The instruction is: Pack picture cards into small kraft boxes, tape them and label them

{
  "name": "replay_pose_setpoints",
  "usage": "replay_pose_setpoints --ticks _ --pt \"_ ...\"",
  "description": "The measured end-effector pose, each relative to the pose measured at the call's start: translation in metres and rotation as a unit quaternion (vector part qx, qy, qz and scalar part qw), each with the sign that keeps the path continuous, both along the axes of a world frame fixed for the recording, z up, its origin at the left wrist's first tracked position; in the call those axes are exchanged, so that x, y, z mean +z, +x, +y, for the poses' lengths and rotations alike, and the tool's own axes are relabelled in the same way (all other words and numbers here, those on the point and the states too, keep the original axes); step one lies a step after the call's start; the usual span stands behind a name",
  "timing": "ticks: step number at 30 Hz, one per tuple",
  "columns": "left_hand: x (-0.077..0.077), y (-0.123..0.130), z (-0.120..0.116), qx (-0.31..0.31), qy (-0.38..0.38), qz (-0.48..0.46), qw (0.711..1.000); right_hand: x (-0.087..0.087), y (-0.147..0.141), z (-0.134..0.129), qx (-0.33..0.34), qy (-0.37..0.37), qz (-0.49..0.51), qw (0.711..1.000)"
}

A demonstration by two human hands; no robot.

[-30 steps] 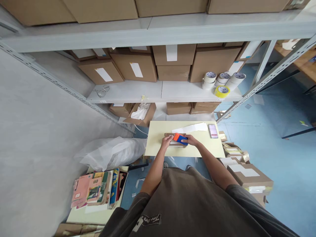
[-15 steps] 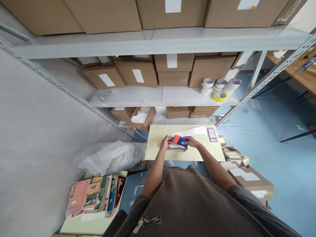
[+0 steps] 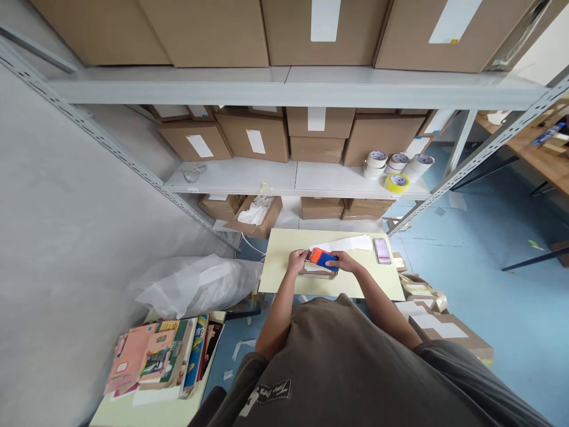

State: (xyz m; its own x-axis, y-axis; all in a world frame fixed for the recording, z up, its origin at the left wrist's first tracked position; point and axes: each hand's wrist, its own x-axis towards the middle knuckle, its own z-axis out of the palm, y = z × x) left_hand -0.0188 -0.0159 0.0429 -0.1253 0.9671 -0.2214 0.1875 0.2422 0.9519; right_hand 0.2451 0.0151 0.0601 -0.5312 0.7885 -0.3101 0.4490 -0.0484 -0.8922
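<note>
My right hand (image 3: 345,262) is closed around the blue end of a small orange-and-blue box (image 3: 323,258), which is held at a tilt over the table. At the box's orange end, my left hand (image 3: 298,261) has its fingers pinched together; what they grip is too small to make out. Just under both hands lies a brown cardboard box (image 3: 316,273) with a white sheet or label on top, partly hidden by the hands. Behind them a long white paper strip (image 3: 344,244) lies on the pale yellow table (image 3: 276,279).
A phone (image 3: 382,251) lies at the table's right end. Shelving ahead bears cardboard boxes (image 3: 253,139) and tape rolls (image 3: 397,182). A plastic bag (image 3: 200,284) and stacked books (image 3: 155,359) are at left, more cartons (image 3: 448,332) at right.
My view has tilted slightly, so the shelf sits lower in the picture. My left fingers have drawn together by the orange end; my right hand keeps its hold on the small box.
</note>
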Motion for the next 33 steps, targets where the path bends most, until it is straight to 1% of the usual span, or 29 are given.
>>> replay_pose_setpoints --ticks 3,6,8,10,12,15,18,20,22,24,27,29,31,33 --pt "0.009 0.001 0.002 -0.017 0.037 0.067 0.997 0.009 -0.003 -0.002 -0.003 0.002 0.004 1.000" --pt "0.018 -0.003 0.005 -0.015 0.050 0.099 0.994 0.021 -0.001 0.000 0.007 0.004 -0.008 1.000" --pt "0.022 -0.013 0.007 0.005 0.050 0.110 0.993 0.027 0.005 0.002 0.012 -0.001 -0.024 1.000" --pt "0.024 -0.026 0.007 0.024 0.051 0.118 0.991 0.031 0.014 0.002 0.004 -0.009 -0.036 0.999" --pt "0.023 -0.038 0.006 0.026 0.053 0.127 0.990 0.032 0.022 0.002 -0.004 -0.014 -0.041 0.999" --pt "0.021 -0.049 0.004 0.026 0.043 0.131 0.990 0.033 0.024 0.004 0.003 -0.017 -0.049 0.999" --pt "0.018 -0.053 0.001 0.042 0.029 0.130 0.990 0.034 0.017 0.009 0.010 -0.006 -0.062 0.998" --pt "0.015 -0.055 -0.001 0.043 0.020 0.137 0.989 0.034 0.013 0.012 0.019 -0.002 -0.064 0.998" --pt "0.012 -0.058 -0.003 0.032 0.013 0.149 0.988 0.033 0.013 0.011 0.029 -0.012 -0.056 0.998" --pt "0.009 -0.065 -0.004 0.030 0.010 0.162 0.986 0.031 0.020 0.010 0.034 -0.031 -0.061 0.997" --pt "0.005 -0.080 -0.003 0.026 0.010 0.166 0.986 0.027 0.035 0.008 0.032 -0.032 -0.106 0.993" --pt "0.000 -0.088 0.000 0.000 0.009 0.150 0.989 0.025 0.042 0.009 0.024 -0.015 -0.141 0.990" --pt "-0.006 -0.092 0.002 -0.019 0.010 0.129 0.991 0.023 0.043 0.012 0.015 0.009 -0.175 0.984" --pt "-0.016 -0.093 0.001 -0.014 0.011 0.117 0.993 0.022 0.037 0.016 0.008 0.031 -0.216 0.976"
